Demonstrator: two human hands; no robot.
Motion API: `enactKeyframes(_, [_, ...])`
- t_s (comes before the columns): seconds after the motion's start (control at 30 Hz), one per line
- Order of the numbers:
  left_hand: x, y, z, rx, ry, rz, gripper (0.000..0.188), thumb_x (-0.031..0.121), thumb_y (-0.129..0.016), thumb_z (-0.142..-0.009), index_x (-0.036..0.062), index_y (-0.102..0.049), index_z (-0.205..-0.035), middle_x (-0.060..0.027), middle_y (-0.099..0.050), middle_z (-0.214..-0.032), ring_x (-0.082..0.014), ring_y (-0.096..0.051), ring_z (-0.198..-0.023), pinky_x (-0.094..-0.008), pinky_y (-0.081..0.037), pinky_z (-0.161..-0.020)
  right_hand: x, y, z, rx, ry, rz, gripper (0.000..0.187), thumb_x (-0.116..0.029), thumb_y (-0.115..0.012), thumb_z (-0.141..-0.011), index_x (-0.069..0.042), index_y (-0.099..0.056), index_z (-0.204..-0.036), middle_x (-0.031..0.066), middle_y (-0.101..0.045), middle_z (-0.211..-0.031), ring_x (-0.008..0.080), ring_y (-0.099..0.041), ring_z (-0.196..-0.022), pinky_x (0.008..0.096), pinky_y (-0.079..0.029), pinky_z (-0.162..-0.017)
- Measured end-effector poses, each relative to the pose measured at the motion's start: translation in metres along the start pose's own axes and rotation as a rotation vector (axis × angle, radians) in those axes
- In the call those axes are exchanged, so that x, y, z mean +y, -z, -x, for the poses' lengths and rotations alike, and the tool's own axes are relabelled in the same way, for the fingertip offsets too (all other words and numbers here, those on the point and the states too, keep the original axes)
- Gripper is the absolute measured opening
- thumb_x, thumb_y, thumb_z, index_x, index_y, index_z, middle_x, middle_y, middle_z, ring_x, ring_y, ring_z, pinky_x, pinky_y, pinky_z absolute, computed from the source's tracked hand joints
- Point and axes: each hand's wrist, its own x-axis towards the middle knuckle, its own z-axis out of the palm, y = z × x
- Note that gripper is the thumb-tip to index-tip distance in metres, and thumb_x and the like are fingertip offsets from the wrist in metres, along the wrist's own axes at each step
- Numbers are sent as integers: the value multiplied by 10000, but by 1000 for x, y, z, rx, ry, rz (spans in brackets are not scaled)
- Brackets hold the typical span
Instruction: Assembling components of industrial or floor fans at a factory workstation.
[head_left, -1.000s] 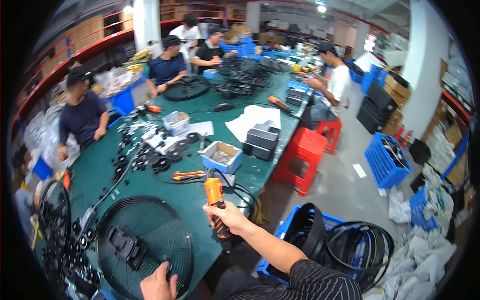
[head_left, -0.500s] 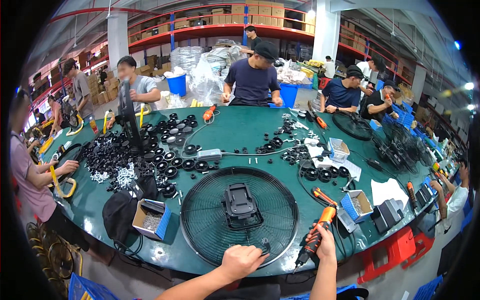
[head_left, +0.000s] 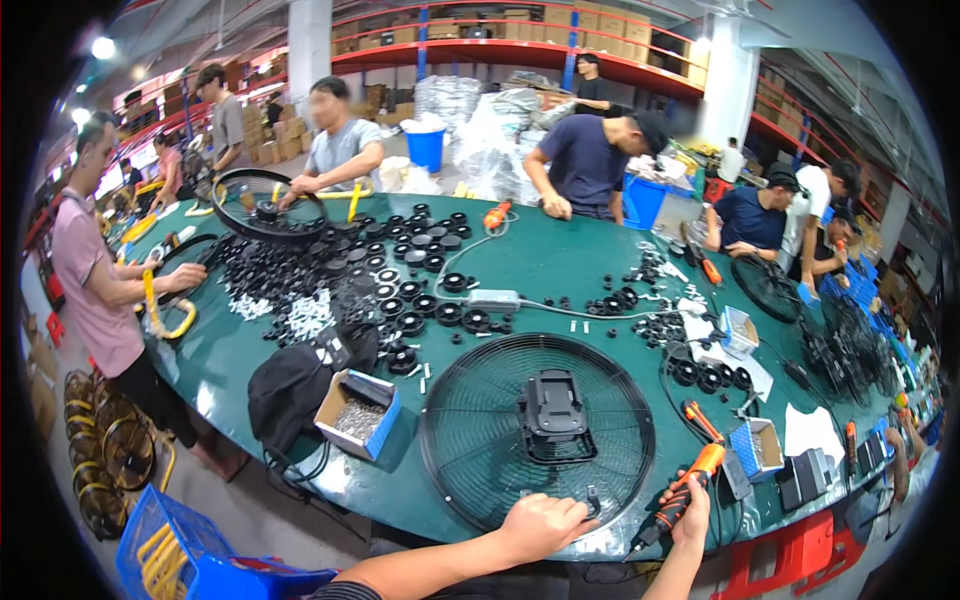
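Note:
A round black fan grille point(head_left: 470, 420) lies flat on the green table in front of me. At its middle is a black rectangular mount point(head_left: 556, 405) with a frame-like bracket. My left hand point(head_left: 545, 527) rests over the grille's near edge, its fingers curled together. Just beyond the fingertips a small black part point(head_left: 592, 497) stands up; whether I pinch it or something smaller is hidden. In my right hand point(head_left: 692, 515) is an orange and black electric screwdriver point(head_left: 685, 497), gripped around the body at the grille's right, its bit pointing down toward the table edge.
Left of the grille stands an open box of screws point(head_left: 362, 418) beside a black cap point(head_left: 290, 395). Another screw box point(head_left: 757, 446) is at the right. Piles of black knobs point(head_left: 410, 322) and a grey cable adapter point(head_left: 493, 299) lie beyond. Co-workers surround the green table point(head_left: 560, 265).
My view has turned left, so the table appears shifted right. Across the table, a co-worker's upright fan grille has been tilted down. My hands keep nearly the same places at the grille.

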Motion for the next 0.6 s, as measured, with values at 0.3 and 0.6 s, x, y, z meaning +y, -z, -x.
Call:
enactKeyframes(0.3, [-16,72,-96,-121,-1,-141,343,384,-697,-858,84,-557,-767,-96,-615,-677,-265,-648,-608,-387,-510,-563,3,21,-10,-11,6,12,318,-322,-616,-966,-50,-568,-1124,44,-579,-793,145,-564,-644,299,-497,-576])
enactKeyframes(0.6, [-117,182,-265,-33,437,-202,542,575,-690,-768,35,-739,-767,-164,-697,-719,-321,-698,-722,-433,-543,-705,2,12,-9,-35,-10,7,298,-312,-603,-976,-46,-567,-1106,38,-558,-785,138,-554,-643,289,-484,-582])
